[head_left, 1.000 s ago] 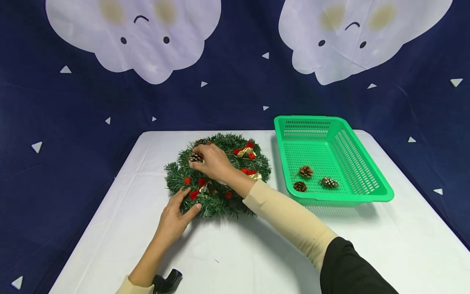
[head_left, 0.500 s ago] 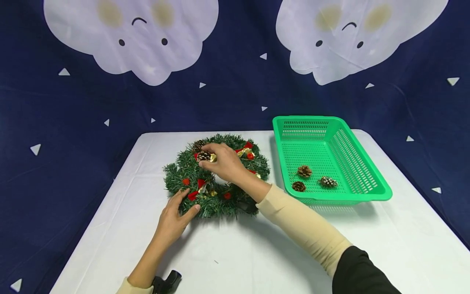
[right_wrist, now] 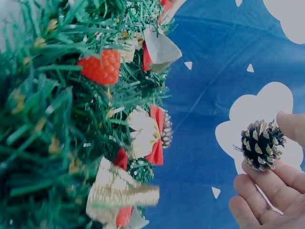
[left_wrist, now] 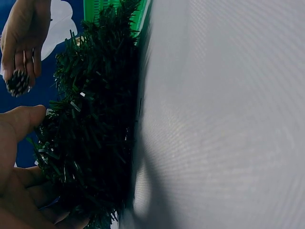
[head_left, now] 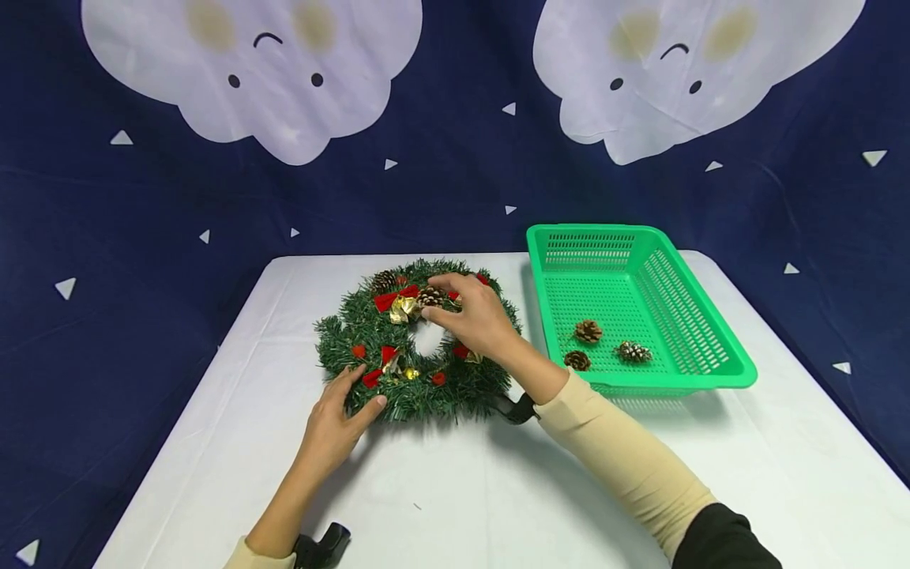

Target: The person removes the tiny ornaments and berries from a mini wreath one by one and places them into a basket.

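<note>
While the person's right grip [head_left: 476, 312] pinches a pinecone [head_left: 430, 298] between thumb and fingertips near the middle of the head view, the left grip [head_left: 340, 423] rests spread against the lower left edge of the wreath [head_left: 366, 324]. The right wrist view shows the pinecone at right, clear of the wreath, though that frame's right edge cuts off much of the hand; a thin bit sticking out of the cone's left side is hard to make out. In the head view the right fingers hide some of the wreath's upper right part, trimmings included, but a red and gold bow [head_left: 398, 304] shows just left of the pinecone, and another cone [head_left: 384, 281] sits at the wreath's upper left. The left wrist view is dim: the wreath is a dark mass there, the left fingers fade into shadow at lower left, and the top edge crops the green basket [head_left: 711, 379]. At right of the head view, that basket stands whole on the white bench [head_left: 426, 482], three loose cones [head_left: 588, 332] near its front left corner. Both sleeves [head_left: 626, 466] run off the bottom.
</note>
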Motion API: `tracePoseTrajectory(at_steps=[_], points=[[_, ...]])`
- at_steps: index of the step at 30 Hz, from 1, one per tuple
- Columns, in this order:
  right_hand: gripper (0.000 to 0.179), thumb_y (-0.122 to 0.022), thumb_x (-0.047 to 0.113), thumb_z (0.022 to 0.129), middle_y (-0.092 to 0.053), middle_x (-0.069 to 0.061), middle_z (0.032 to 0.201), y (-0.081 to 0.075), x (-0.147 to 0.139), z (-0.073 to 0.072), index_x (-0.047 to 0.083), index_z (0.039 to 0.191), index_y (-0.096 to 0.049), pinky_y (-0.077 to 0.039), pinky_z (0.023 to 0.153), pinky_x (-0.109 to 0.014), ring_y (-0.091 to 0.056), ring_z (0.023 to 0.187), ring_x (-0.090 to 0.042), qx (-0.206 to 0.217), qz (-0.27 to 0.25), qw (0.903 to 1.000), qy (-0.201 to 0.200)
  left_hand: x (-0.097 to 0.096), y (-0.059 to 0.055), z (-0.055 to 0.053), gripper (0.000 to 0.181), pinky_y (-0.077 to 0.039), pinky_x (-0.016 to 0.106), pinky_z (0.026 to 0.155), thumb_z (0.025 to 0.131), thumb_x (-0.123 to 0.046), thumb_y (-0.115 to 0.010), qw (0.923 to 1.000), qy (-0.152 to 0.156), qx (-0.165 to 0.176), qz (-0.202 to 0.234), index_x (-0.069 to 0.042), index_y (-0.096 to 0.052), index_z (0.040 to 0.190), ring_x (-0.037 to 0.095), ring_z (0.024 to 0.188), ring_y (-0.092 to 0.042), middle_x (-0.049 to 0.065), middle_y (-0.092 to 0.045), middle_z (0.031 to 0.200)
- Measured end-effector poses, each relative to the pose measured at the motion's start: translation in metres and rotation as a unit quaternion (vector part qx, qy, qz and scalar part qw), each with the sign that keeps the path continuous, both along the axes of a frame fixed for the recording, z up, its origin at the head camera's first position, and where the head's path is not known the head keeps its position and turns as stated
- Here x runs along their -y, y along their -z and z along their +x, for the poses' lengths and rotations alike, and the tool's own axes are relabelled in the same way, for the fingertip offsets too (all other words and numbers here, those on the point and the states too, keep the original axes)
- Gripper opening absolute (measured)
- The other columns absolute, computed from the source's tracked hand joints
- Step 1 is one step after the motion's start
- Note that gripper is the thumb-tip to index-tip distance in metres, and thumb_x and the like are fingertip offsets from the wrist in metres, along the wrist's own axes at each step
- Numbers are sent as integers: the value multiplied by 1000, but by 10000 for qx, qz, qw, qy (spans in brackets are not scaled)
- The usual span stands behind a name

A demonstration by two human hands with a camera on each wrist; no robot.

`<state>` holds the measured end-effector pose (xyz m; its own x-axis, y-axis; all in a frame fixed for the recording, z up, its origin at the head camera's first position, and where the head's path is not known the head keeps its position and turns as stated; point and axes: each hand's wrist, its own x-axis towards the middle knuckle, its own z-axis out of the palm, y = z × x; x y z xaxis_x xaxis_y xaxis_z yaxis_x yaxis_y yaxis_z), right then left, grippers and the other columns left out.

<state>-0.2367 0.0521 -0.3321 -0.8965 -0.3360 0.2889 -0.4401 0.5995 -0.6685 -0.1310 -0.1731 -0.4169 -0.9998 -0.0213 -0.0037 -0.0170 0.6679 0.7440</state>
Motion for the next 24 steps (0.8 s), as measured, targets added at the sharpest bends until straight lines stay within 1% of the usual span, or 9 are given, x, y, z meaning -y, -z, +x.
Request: tracePoseTrajectory(at_steps=[3,9,13,16,21,24], points=[[47,-70,36,85,-62,-2,125,-1,-8,3,18,127,-58,-46,98,-44,-56,116,-24,-143,-77,9999,47,0,0,0,71,-17,69,109,89,-46,-60,10000,-13,-11,1,-17,-33,147,47,140,-22,19,-21,156],[46,-71,29,84,-63,-8,122,-2,-24,6,13,126,-59,-49,90,-44,-59,108,-27,-371,-260,9989,78,0,1,0,70,-17,69,108,89,-46,-60,10000,-24,3,-11,-18,-33,147,48,140,-22,19,-21,156],[47,-72,26,84,-63,-10,124,-1,-36,6,11,126,-59,-47,93,-46,-57,111,-28,-369,-420,9983,164,0,1,0,71,-18,69,108,89,-47,-60,10000,-27,24,-2,-18,-32,148,48,140,-21,19,-21,156],[48,-72,25,83,-62,-11,126,-1,-46,7,10,126,-58,-45,98,-47,-55,117,-29,-258,-547,9979,246,0,1,0,72,-18,69,108,89,-49,-59,10000,-17,15,-21,-18,-32,148,48,140,-21,19,-21,156],[51,-71,29,84,-58,-11,133,1,-62,9,12,129,-55,-41,104,-47,-51,126,-28,135,-750,9962,418,0,0,0,72,-18,69,108,89,-49,-59,10000,3,-9,-30,-17,-32,148,49,139,-22,19,-21,156],[53,-70,32,85,-56,-10,135,1,-71,9,13,131,-54,-38,107,-47,-49,128,-27,255,-808,9950,521,-1,0,1,72,-19,69,108,89,-48,-59,10000,9,-23,-17,-16,-32,148,49,139,-22,19,-21,156]])
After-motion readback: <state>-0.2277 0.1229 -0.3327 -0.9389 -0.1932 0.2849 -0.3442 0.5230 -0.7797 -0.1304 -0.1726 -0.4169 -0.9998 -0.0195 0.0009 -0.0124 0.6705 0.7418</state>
